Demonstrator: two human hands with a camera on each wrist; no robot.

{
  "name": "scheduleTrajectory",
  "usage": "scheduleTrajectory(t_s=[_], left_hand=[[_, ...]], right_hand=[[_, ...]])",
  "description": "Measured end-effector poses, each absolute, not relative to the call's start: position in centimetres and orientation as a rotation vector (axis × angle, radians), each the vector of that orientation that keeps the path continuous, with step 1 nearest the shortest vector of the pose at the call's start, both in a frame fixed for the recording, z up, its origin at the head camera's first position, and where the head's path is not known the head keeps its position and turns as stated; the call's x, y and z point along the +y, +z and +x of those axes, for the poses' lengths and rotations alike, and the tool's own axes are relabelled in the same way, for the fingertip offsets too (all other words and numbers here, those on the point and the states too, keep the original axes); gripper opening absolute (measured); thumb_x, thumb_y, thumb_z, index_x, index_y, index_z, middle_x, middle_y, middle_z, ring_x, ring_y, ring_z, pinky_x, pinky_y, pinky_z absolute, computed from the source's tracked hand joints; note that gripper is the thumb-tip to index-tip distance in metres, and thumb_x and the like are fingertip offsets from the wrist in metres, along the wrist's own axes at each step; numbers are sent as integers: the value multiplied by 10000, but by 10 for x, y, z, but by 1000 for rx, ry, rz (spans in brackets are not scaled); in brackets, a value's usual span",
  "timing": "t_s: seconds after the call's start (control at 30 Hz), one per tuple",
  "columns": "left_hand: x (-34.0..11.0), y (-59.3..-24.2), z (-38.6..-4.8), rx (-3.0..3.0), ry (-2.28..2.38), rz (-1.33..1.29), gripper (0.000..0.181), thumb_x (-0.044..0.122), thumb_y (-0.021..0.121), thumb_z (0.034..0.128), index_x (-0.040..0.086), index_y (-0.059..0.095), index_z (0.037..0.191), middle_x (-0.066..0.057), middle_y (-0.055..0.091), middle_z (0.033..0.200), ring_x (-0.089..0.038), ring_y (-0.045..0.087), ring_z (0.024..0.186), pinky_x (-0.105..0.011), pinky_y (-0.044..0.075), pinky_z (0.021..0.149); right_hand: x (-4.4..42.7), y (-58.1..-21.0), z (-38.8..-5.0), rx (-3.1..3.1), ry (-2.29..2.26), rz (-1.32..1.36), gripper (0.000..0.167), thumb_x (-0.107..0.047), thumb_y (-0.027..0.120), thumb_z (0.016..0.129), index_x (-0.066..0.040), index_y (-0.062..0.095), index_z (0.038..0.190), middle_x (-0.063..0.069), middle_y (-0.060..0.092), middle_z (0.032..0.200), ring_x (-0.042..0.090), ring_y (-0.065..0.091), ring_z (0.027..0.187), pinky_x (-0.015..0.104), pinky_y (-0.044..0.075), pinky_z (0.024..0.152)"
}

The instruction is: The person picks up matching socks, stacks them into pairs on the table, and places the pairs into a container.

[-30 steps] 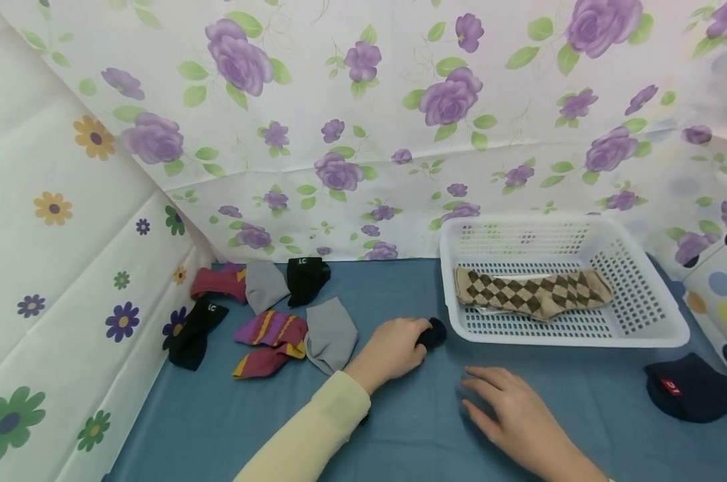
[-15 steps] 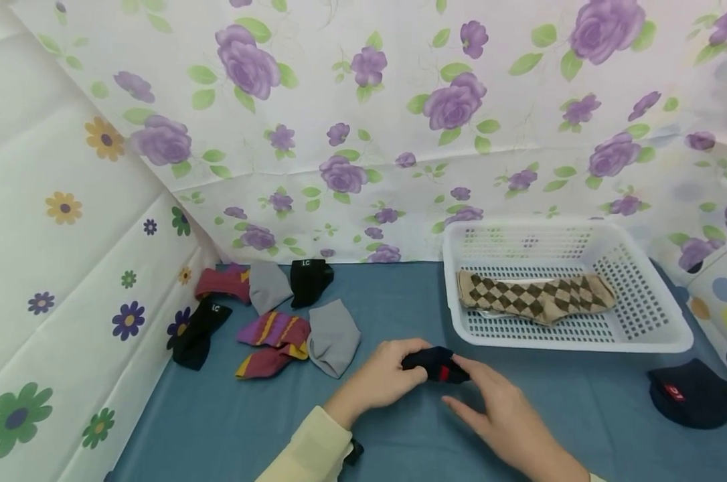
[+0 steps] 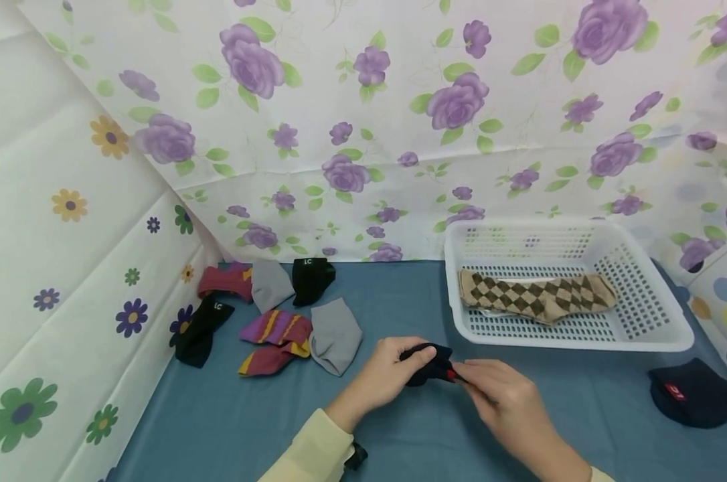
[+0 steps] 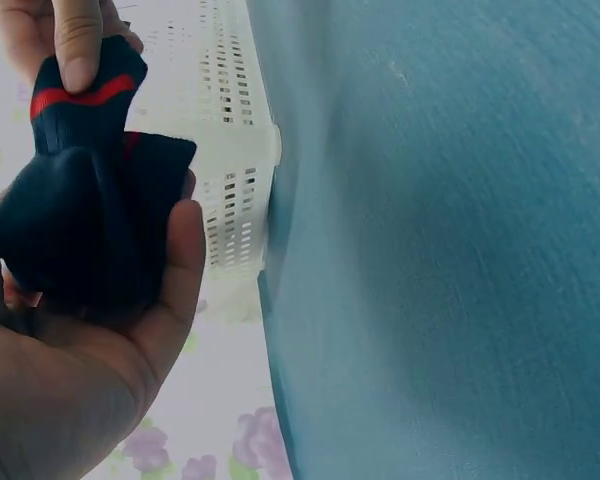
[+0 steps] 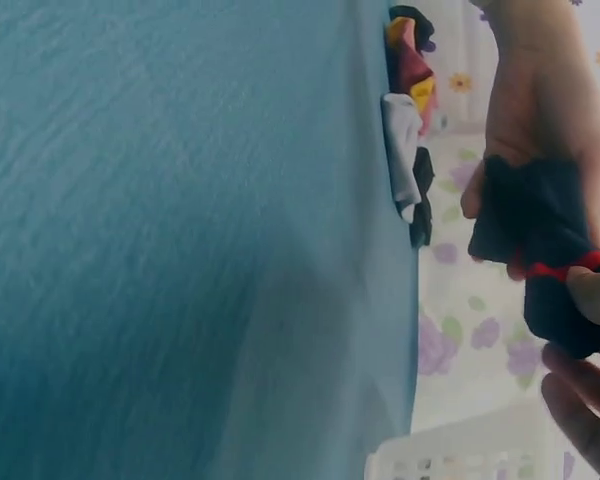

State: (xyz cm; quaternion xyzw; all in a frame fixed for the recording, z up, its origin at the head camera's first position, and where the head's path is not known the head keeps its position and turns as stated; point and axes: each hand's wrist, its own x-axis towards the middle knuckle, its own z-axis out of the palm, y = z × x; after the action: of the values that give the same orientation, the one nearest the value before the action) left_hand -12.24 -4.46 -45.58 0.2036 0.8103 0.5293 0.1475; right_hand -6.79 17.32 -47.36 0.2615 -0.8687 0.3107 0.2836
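A navy sock [image 3: 440, 353] with a red stripe is held between both hands above the blue cloth. My left hand [image 3: 384, 375] grips its bunched body, thumb on top. My right hand [image 3: 508, 395] pinches the red-striped end. In the left wrist view the sock [image 4: 75, 225] lies in the left palm, while the right thumb presses on its cuff. The right wrist view shows the same sock [image 5: 535, 210] from the other side. A similar navy sock [image 3: 697, 395] with a red label lies at the far right.
A white plastic basket [image 3: 571, 345] behind the hands contains brown argyle socks [image 3: 538, 296]. At the left lie grey socks [image 3: 335, 335], striped maroon socks [image 3: 273, 355] and black socks [image 3: 202, 331]. A dark item [image 3: 356, 456] is partly hidden by the left sleeve. Floral cloth [image 3: 363, 134] hangs behind.
My left hand has brought the navy sock from beside the basket toward me. My right hand has moved from lying apart to pinching the sock's striped end.
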Motion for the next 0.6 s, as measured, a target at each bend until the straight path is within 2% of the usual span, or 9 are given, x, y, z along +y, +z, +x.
scheduleTrajectory(t_s=[0.07,0.17,0.33,0.47,0.6], left_hand=[[-46,-455,-122,2351,1554,565,300,506,467,936,314,667,1049,105,677,979,-30,622,823,-220,504,712],[-49,-453,-124,2408,1606,551,288,473,461,952,282,675,971,79,673,882,-56,601,740,-225,491,658],[-56,-449,-127,2443,1734,503,252,394,502,956,218,679,919,18,665,750,-112,557,594,-233,449,542],[-58,-446,-128,2384,1819,472,217,346,548,942,178,683,960,-35,685,745,-120,560,560,-229,436,504],[-57,-443,-129,2364,1875,451,208,336,565,935,168,677,986,-49,697,774,-125,587,573,-238,445,499]], right_hand=[[176,-473,-68,-2289,840,704,468,1,792,656,-210,717,1068,-37,718,978,136,660,920,155,490,803],[180,-471,-68,-2246,867,714,471,26,788,635,-178,722,1055,3,720,979,186,659,929,144,472,848],[184,-470,-67,-2253,920,741,390,-18,791,641,-189,717,985,35,674,1098,188,628,986,106,426,899],[184,-470,-63,-2366,985,794,325,-43,742,671,-263,633,883,14,599,1234,150,614,1039,92,446,796],[181,-471,-62,-2485,1038,814,352,-10,703,701,-287,527,829,-45,591,1228,116,620,1037,96,463,717]])
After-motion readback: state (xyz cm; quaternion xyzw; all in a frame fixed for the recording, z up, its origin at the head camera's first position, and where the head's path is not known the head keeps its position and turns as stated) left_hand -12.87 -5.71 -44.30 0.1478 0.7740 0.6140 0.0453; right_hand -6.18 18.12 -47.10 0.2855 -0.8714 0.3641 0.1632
